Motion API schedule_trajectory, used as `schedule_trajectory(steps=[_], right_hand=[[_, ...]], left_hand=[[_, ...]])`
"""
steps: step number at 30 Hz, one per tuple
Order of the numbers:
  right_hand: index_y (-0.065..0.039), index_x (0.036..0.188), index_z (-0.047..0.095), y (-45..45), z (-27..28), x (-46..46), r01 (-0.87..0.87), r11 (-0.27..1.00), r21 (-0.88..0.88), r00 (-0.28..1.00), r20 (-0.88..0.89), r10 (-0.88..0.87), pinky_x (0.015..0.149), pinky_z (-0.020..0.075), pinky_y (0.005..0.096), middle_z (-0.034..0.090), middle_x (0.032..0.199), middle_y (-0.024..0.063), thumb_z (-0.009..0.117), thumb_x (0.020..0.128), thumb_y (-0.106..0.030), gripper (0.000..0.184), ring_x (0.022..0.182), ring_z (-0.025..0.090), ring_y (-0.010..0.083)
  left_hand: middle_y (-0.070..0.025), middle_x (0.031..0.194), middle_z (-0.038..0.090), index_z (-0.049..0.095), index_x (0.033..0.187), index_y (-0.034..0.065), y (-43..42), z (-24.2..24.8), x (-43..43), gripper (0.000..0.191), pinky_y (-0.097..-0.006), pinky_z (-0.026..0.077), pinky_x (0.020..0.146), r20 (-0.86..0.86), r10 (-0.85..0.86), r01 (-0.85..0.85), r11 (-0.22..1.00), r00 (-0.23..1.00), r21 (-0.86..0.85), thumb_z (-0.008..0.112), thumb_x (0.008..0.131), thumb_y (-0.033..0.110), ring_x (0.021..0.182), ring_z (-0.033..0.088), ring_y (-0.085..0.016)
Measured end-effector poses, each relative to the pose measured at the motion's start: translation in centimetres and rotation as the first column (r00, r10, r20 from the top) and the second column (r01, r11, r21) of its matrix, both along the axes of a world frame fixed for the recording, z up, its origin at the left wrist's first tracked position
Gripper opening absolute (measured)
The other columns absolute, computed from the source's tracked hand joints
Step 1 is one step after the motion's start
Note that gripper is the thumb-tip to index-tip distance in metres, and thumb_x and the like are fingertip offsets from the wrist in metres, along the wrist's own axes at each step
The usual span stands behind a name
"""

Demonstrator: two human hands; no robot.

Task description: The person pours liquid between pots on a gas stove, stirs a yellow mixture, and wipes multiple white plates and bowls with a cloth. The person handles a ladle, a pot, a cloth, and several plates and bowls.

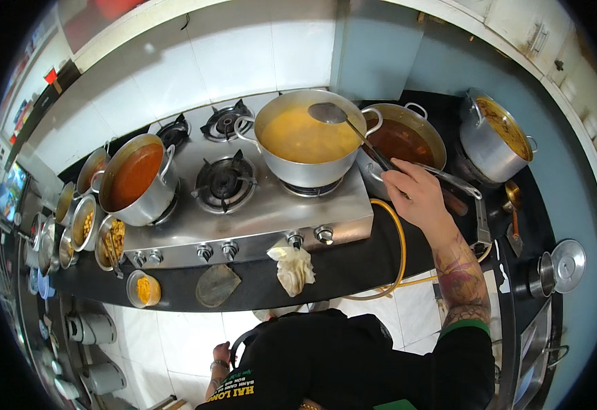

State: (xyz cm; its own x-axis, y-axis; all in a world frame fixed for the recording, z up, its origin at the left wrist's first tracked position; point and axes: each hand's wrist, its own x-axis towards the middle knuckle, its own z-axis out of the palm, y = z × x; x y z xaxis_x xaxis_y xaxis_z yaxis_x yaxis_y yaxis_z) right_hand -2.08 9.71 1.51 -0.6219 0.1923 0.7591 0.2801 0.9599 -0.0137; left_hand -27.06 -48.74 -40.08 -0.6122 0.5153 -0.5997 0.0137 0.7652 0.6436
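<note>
My right hand [412,193] grips the dark handle of a metal ladle [327,113]. The ladle's bowl is over the yellow broth near the back right rim of a large aluminium pot [306,173], which stands on a burner of the steel gas stove [324,205]. Behind my right hand is a pot of red-brown broth [403,143], with a second metal handle [452,180] slanting out to the right. My left hand [221,353] hangs low by my side over the tiled floor, away from the counter. Its fingers are too small and partly hidden to read.
A pot of red sauce [137,177] stands on the left burner. Several food bowls [84,221] crowd the left counter. A crumpled cloth [293,266] hangs over the front knobs. A yellow hose [401,246] loops off the counter. Another broth pot [493,141] is at the right.
</note>
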Motion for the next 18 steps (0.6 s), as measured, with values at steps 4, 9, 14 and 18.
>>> schedule_trajectory(steps=[4,9,14,18], right_hand=[[-0.005,0.089,0.068,0.1,-1.5,-0.2,0.041,0.991,-0.126,0.998,-0.032,-0.045,0.075,0.0554,0.0363,0.067,0.098,0.0154,0.071,0.075,-0.001,0.015,0.084,0.068,0.0304],[0.002,0.101,0.065,-1.1,-0.4,-1.6,-0.154,0.655,-0.74,0.826,-0.46,-0.325,0.078,0.054,0.0286,0.067,0.097,0.009,0.066,0.086,-0.001,0.016,0.088,0.065,0.0175],[0.003,0.118,0.051,-3.9,2.1,-5.3,-0.543,0.483,-0.687,0.638,-0.711,-0.295,0.075,0.0572,0.0303,0.064,0.094,0.0145,0.064,0.091,-0.01,0.033,0.083,0.068,0.0216],[0.003,0.117,0.053,-9.2,2.1,-12.6,-0.672,0.384,-0.633,0.638,-0.758,-0.134,0.077,0.0571,0.031,0.064,0.095,0.0133,0.063,0.091,-0.008,0.03,0.083,0.068,0.0216]], left_hand=[[-0.017,0.067,0.065,0.061,0.084,-0.0038,-1.6,-1.2,2.3,0.036,-0.0354,0.053,0.041,0.187,0.284,-0.269,0.958,0.94,-0.099,0.044,0.097,0.025,0.048,0.064,-0.024],[-0.0151,0.068,0.066,0.064,0.087,-0.0056,-4.9,-4.2,4.9,0.034,-0.0366,0.054,0.05,0.16,0.508,-0.463,0.85,0.846,-0.251,0.05,0.092,0.025,0.053,0.065,-0.024],[-0.0141,0.068,0.065,0.066,0.095,-0.0072,-7.5,-4.7,5.7,0.037,-0.035,0.05,0.043,0.291,0.719,-0.678,0.694,0.631,-0.243,0.06,0.085,0.028,0.047,0.06,-0.022],[-0.014,0.071,0.066,0.064,0.1,-0.0065,-11.1,-5.4,3.6,0.038,-0.0328,0.049,0.041,0.37,0.695,-0.689,0.704,0.617,-0.172,0.061,0.087,0.029,0.047,0.061,-0.023]])
